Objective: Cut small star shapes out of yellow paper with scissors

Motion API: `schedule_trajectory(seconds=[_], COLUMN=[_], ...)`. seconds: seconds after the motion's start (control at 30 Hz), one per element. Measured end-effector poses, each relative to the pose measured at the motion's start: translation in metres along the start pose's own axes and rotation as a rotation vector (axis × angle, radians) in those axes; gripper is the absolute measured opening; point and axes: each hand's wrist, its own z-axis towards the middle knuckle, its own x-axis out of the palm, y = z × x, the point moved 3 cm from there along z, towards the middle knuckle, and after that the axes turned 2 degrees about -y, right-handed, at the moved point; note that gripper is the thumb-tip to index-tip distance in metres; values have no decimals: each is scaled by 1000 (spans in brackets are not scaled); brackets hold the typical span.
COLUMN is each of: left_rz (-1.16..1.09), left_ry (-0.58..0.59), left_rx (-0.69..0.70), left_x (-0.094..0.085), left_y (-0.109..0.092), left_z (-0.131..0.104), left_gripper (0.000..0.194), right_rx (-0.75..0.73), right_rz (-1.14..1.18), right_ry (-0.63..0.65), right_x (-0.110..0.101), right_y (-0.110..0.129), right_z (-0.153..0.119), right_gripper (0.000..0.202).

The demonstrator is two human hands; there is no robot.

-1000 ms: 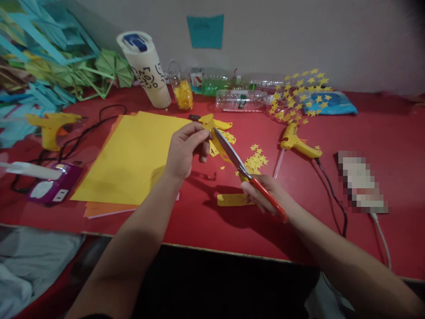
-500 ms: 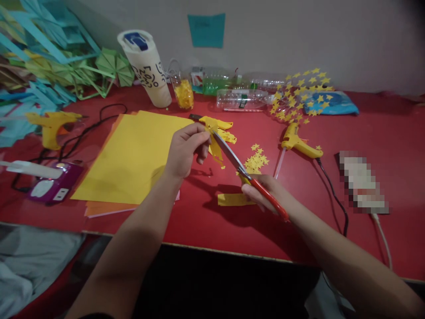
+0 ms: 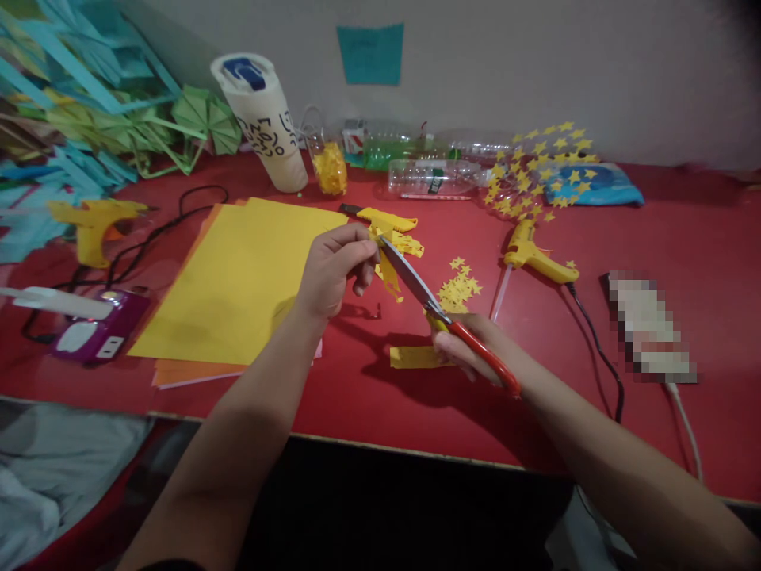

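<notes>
Between the fingertips of my left hand (image 3: 338,266) is a small piece of yellow paper (image 3: 389,277), its cut strip hanging down. My right hand (image 3: 472,345) grips red-handled scissors (image 3: 416,284), whose blade tips touch the paper close to my left fingertips. Below the scissors lies a folded yellow paper strip (image 3: 416,358), partly covered by my right hand. A heap of small yellow paper stars (image 3: 460,287) sits just beyond that hand. Behind the held paper are a yellow utility knife (image 3: 389,220) and yellow scraps (image 3: 410,244).
Yellow sheets (image 3: 238,277) lie left on the red table (image 3: 369,412). Glue guns rest left (image 3: 92,226) and right (image 3: 541,258), near a purple power strip (image 3: 98,329) and a phone (image 3: 648,325). A tumbler (image 3: 261,123), plastic bottles (image 3: 437,176) and a star-covered clear piece (image 3: 517,190) stand behind.
The scissors and the held paper have shifted very slightly, the paper turning a little at my left fingertips. Both hands keep nearly the same place.
</notes>
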Motion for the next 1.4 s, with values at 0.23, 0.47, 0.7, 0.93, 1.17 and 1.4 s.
schedule_trajectory(seconds=[0.23,0.47,0.7,0.93,1.17,1.4], left_rz=[22,24,30,8,8,34], left_ry=[-2,11,17,22,12,12], left_rx=[-4,4,0,-8,-29,-21], left_x=[0,-2,-2,-1,-1,-2], left_y=[1,1,1,-1,-2,-2], left_z=[1,1,2,2,1,1], left_gripper=[14,14,14,14,12,14], right_rx=[78,136,124,138,114,130], right_rz=[12,51,35,39,16,10], right_ry=[-19,-5,-3,-6,-7,-23], right_x=[0,0,-1,0,0,0], right_y=[1,3,3,2,1,0], right_z=[0,-2,-1,-1,-1,0], right_gripper=[48,41,44,49,49,51])
